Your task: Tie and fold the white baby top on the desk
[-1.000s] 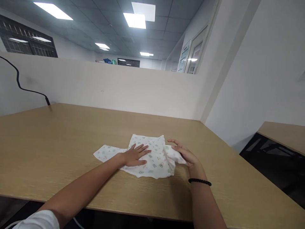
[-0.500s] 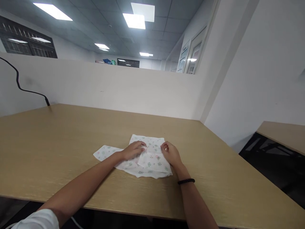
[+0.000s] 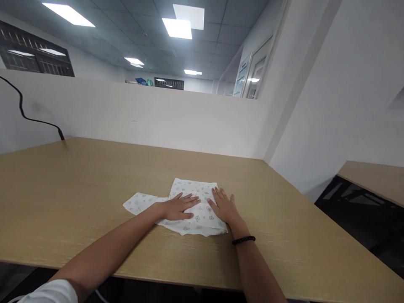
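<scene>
A white baby garment or cloth (image 3: 202, 227) with small green and pink prints lies on the table, partly folded over itself; its exact kind is hard to tell. One narrow part of it sticks out to the left, like a sleeve. My left hand (image 3: 178, 207) rests flat on its middle, fingers spread and pointing right. On its right edge lies my right hand (image 3: 224, 206), palm down with the fingers apart. Neither hand grips the fabric. Some of the cloth is hidden under both hands.
The wooden table (image 3: 104, 176) stretches to a low white partition (image 3: 176, 118) at the back. A black cable (image 3: 38, 122) hangs at the far left. To the right stand a white wall (image 3: 341, 97) and a second table (image 3: 375, 179).
Both hands have gone from bent, pinching fingers to flat, spread ones on the cloth. The folded flap between them now lies smoother.
</scene>
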The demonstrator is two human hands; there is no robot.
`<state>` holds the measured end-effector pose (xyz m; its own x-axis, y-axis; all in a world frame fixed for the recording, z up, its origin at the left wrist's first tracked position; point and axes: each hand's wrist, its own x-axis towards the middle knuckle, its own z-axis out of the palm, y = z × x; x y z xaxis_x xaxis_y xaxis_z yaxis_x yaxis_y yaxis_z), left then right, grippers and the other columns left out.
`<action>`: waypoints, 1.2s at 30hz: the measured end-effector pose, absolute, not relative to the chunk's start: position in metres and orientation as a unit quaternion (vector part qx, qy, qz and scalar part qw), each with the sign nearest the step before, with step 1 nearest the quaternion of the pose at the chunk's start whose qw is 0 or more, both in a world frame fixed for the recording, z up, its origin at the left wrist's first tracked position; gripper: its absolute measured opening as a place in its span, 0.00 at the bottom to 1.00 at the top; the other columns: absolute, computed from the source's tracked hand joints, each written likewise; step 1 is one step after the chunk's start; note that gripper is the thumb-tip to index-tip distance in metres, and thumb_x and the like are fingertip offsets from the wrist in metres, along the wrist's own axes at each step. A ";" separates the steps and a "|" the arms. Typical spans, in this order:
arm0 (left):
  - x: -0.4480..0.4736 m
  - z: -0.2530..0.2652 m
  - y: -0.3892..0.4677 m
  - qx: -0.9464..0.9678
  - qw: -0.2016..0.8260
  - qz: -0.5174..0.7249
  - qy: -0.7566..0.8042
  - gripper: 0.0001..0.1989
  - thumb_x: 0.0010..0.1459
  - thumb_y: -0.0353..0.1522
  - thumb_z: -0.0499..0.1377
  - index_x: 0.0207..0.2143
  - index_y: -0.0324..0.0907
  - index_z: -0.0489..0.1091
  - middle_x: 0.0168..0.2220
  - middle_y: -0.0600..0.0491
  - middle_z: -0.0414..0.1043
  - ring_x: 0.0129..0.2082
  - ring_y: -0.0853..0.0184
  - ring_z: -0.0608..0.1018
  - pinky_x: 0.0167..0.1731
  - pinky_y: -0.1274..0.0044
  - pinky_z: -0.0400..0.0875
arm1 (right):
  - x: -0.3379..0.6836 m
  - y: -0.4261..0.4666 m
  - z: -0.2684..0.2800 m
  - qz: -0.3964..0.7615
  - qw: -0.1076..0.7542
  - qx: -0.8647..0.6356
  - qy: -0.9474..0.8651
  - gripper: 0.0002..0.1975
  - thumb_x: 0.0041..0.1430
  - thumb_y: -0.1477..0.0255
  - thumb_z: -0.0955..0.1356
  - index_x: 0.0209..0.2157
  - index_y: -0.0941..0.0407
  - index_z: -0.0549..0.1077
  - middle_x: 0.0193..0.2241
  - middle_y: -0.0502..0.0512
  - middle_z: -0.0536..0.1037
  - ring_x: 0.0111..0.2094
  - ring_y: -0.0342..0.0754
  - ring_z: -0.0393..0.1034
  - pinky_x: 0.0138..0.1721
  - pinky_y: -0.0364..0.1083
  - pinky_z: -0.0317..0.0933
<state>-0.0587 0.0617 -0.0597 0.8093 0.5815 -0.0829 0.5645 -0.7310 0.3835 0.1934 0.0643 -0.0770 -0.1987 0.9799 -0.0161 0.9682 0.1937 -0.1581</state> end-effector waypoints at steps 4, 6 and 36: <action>-0.061 -0.057 0.066 0.930 0.191 0.052 0.310 0.33 0.64 0.49 0.47 0.68 0.51 0.44 0.68 0.50 0.44 0.67 0.53 0.49 0.63 0.57 0.40 | 0.192 0.061 -0.079 0.082 0.042 -0.636 -0.766 0.32 0.69 0.54 0.49 0.68 0.54 0.46 0.68 0.58 0.43 0.68 0.58 0.33 0.59 0.73 0.25; -0.070 -0.048 0.074 0.915 0.151 0.094 0.364 0.28 0.65 0.44 0.49 0.64 0.47 0.56 0.63 0.47 0.58 0.63 0.54 0.60 0.61 0.61 0.50 | 0.191 0.060 -0.077 0.060 0.067 -0.632 -0.769 0.31 0.69 0.55 0.51 0.68 0.55 0.47 0.68 0.58 0.41 0.68 0.58 0.30 0.59 0.73 0.25; -0.182 -0.024 0.100 0.683 0.556 0.178 0.439 0.14 0.39 0.38 0.62 0.27 0.38 0.69 0.24 0.50 0.70 0.23 0.65 0.71 0.24 0.77 0.63 | 0.148 0.034 -0.055 0.207 0.061 -0.438 -0.873 0.38 0.59 0.44 0.60 0.66 0.42 0.48 0.68 0.53 0.44 0.68 0.56 0.35 0.64 0.63 0.23</action>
<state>-0.1820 0.0999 -0.0239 0.5519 0.7974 -0.2441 0.4014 0.0025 0.9159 0.1481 0.0344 -0.0551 -0.6093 0.7894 -0.0748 0.7389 0.5310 -0.4149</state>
